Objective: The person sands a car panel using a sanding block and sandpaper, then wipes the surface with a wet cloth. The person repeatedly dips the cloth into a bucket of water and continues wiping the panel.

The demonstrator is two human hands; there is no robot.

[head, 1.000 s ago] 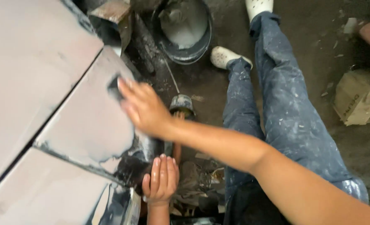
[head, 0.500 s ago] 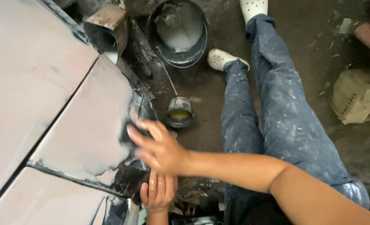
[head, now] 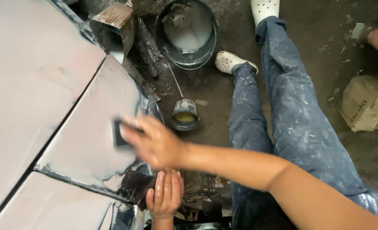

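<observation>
My right hand (head: 155, 142) is shut on a dark sanding block (head: 120, 133) and presses it flat on the grey, primer-coated car fender (head: 82, 149); the hand is blurred with motion. My left hand (head: 165, 195) lies below it, fingers together and flat against the fender's dark lower edge, holding nothing. A seam separates the fender from the larger grey hood panel (head: 27, 72) on the left.
My legs in paint-spattered jeans (head: 282, 110) and white clogs (head: 229, 61) stretch over the dirt floor. A dark bucket (head: 172, 55), a small long-handled can of yellowish liquid (head: 184, 116), a rusty metal container (head: 112, 21) and a cardboard box (head: 365, 104) lie around.
My right hand has slid the block down the fender from near its upper part to its middle. The left hand has stayed at the lower edge.
</observation>
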